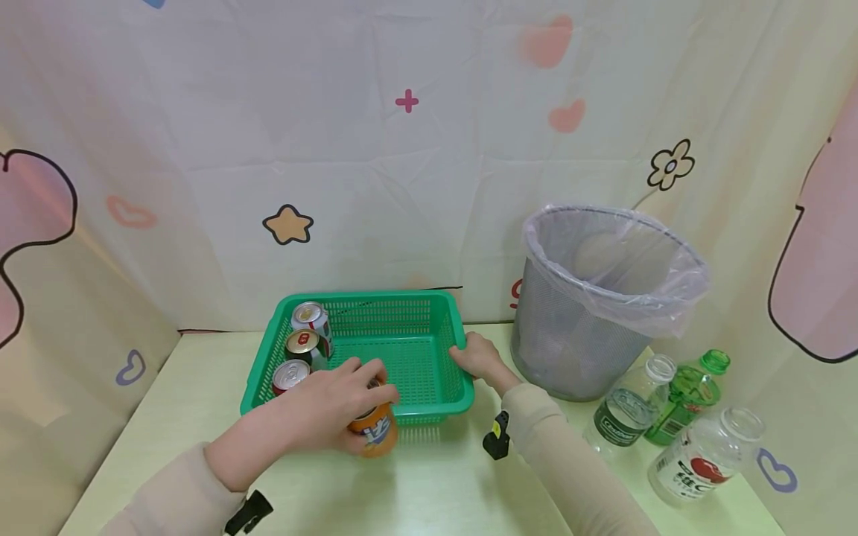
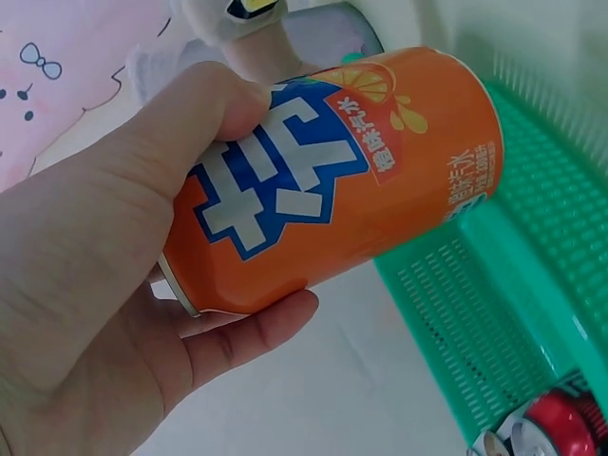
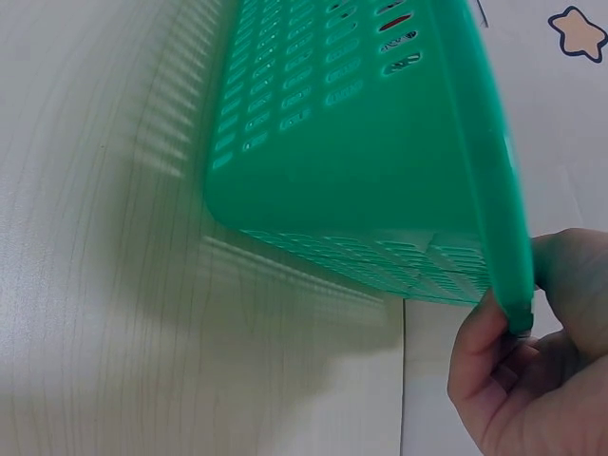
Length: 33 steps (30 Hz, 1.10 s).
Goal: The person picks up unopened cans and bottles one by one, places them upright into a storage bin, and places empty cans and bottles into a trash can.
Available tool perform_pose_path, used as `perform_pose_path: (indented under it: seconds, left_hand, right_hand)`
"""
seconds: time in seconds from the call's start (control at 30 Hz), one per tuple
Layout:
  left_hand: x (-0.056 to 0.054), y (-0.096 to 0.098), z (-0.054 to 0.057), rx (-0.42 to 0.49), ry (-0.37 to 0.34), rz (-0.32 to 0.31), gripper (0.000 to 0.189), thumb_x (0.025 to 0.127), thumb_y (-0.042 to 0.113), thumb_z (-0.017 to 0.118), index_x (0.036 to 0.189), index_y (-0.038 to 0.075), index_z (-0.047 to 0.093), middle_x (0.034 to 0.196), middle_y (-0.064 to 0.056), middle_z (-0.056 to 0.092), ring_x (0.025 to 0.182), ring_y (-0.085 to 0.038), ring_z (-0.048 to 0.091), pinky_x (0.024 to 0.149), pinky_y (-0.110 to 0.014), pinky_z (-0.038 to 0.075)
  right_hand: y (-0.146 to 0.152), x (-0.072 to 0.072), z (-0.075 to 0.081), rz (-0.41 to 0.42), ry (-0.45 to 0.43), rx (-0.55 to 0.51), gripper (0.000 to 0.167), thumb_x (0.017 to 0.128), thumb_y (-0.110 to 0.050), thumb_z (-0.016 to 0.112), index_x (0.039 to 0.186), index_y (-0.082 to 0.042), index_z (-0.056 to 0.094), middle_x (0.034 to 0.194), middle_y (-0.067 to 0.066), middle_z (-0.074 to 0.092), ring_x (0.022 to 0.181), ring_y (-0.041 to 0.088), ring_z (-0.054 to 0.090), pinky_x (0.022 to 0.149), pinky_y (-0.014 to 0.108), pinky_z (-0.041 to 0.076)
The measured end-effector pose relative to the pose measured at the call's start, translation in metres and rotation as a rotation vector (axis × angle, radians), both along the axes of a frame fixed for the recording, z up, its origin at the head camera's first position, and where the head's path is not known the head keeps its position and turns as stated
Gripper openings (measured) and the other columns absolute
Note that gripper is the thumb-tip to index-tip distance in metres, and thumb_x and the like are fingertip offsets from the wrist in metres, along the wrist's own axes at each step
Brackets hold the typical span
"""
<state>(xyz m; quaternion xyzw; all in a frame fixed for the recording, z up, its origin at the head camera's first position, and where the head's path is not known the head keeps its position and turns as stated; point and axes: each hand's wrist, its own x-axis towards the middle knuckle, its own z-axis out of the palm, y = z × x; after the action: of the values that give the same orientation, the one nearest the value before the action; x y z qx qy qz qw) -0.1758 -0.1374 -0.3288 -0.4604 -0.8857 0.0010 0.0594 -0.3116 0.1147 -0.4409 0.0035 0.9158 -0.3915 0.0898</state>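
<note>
My left hand (image 1: 345,402) grips an orange soda can (image 2: 332,180) around its upper part, just over the front rim of a green basket (image 1: 415,408). In the left wrist view the thumb lies across the can's label and the fingers curl beneath. My right hand (image 1: 481,356) pinches the basket's right rim, thumb on one side and fingers on the other, as the right wrist view shows. Inside the basket, along its left side, stand several cans: a white one (image 1: 311,316), a dark one with a gold top (image 1: 304,344) and a red one (image 1: 290,374).
Behind my right arm a grey mesh bin (image 1: 556,327) with a clear liner stands by the curtain. To the right are a clear bottle with a dark green label (image 1: 623,413), a green bottle (image 1: 687,394) and a clear jar-like bottle (image 1: 700,461).
</note>
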Motion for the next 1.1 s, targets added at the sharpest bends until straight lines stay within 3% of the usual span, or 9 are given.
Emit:
perform_pose_path:
  seconds: [0.37,0.63,1.1]
  left_hand:
    - [-0.013,-0.011,0.011,-0.019,-0.027,0.056,0.048,0.070,0.035,0.078,0.108,0.022,0.053,0.102,0.000,0.046,0.082,-0.015,0.045,0.057,-0.022,0.045]
    - [-0.026,-0.020,0.014,-0.028,-0.003,0.100,0.045,0.069,0.031,0.077,0.105,0.022,0.052,0.101,0.000,0.046,0.079,-0.015,0.044,0.054,-0.023,0.039]
    - [-0.052,-0.025,0.011,-0.017,-0.072,0.145,0.046,0.071,0.028,0.079,0.108,0.019,0.053,0.099,-0.004,0.045,0.082,-0.019,0.048,0.062,-0.025,0.046]
  right_hand:
    - [0.000,0.000,0.001,0.000,0.002,0.004,0.032,0.091,-0.021,0.049,0.111,0.004,0.051,0.093,0.016,0.061,0.069,0.020,0.064,0.057,0.034,0.056]
    - [0.000,0.000,0.001,-0.005,-0.003,0.000,0.033,0.091,-0.021,0.049,0.112,0.004,0.051,0.094,0.016,0.061,0.070,0.019,0.064,0.053,0.031,0.055]
    - [-0.001,0.004,0.004,-0.006,-0.002,-0.007,0.030,0.092,-0.021,0.049,0.110,0.003,0.051,0.092,0.015,0.061,0.069,0.019,0.063,0.051,0.028,0.053]
